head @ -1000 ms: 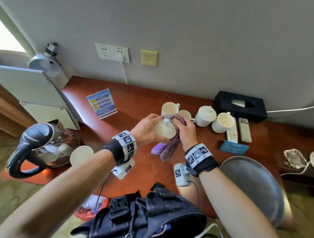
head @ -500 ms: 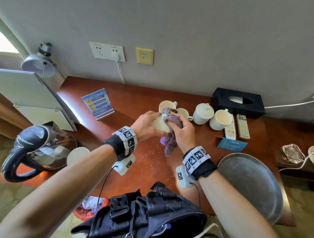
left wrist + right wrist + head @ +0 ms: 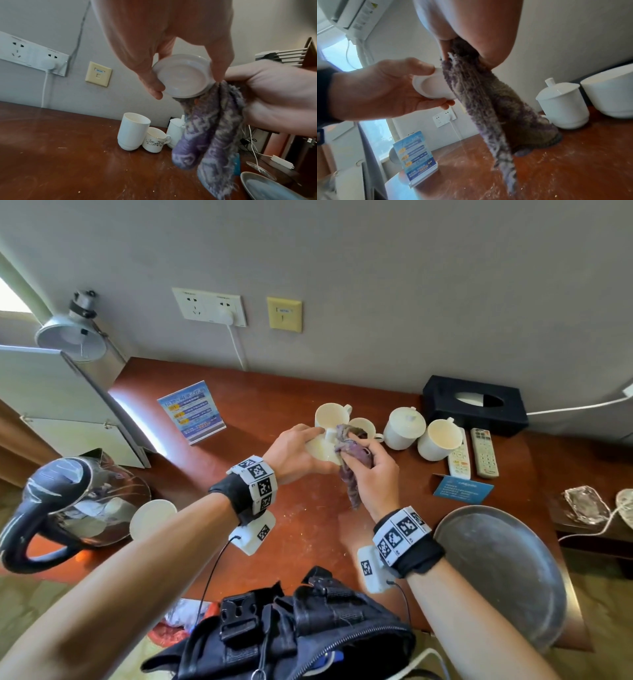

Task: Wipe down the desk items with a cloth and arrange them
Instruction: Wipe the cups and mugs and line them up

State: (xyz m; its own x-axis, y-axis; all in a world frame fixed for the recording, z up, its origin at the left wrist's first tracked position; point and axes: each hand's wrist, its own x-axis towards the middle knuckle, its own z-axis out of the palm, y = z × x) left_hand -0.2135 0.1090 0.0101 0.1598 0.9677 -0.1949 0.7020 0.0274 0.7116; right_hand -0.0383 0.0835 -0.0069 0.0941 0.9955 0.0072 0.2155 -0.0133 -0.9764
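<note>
Head view, left hand [image 3: 294,451] gripping lid [image 3: 320,448], right hand [image 3: 371,470] pressing cloth [image 3: 349,446]

head: high, looks down over the desk [image 3: 308,529] toward far wall | left wrist: close, low, faces right-far past the lid [image 3: 183,75] | right wrist: close, low, apparently faces left-far | shared: lid, purple cloth [image 3: 481,102], desk

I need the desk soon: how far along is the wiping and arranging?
Nothing shows as finished. In hand: the left hand holds a white cup lid while the right hand rubs it with the purple cloth. Left: four cups in a loose cluster, two remotes, another lid by the kettle, and a still speckled desk.
</note>
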